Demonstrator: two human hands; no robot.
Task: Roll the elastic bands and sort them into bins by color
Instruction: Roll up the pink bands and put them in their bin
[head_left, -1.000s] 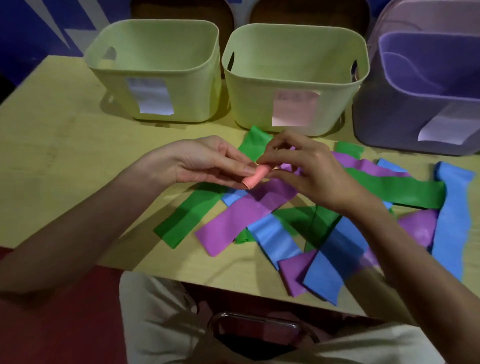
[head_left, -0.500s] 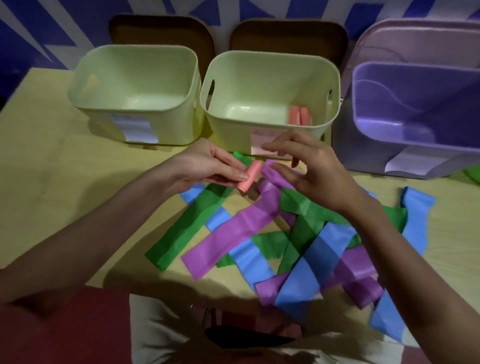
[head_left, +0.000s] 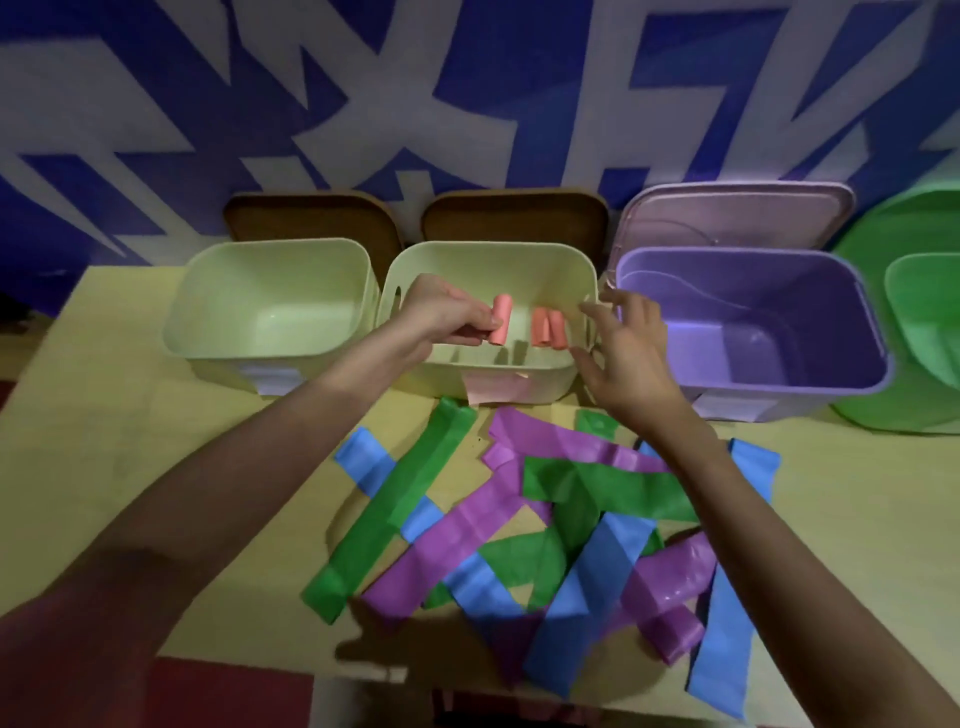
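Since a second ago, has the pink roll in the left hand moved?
Yes. The left hand has carried the pink roll from above the loose bands forward, over the middle bin, beside two rolls already inside.

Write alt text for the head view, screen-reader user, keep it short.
A person's left hand holds a rolled pink band over the middle pale-green bin, where two pink rolls already lie. The right hand hovers open at that bin's right rim. Green, purple and blue flat bands lie crisscrossed on the table in front.
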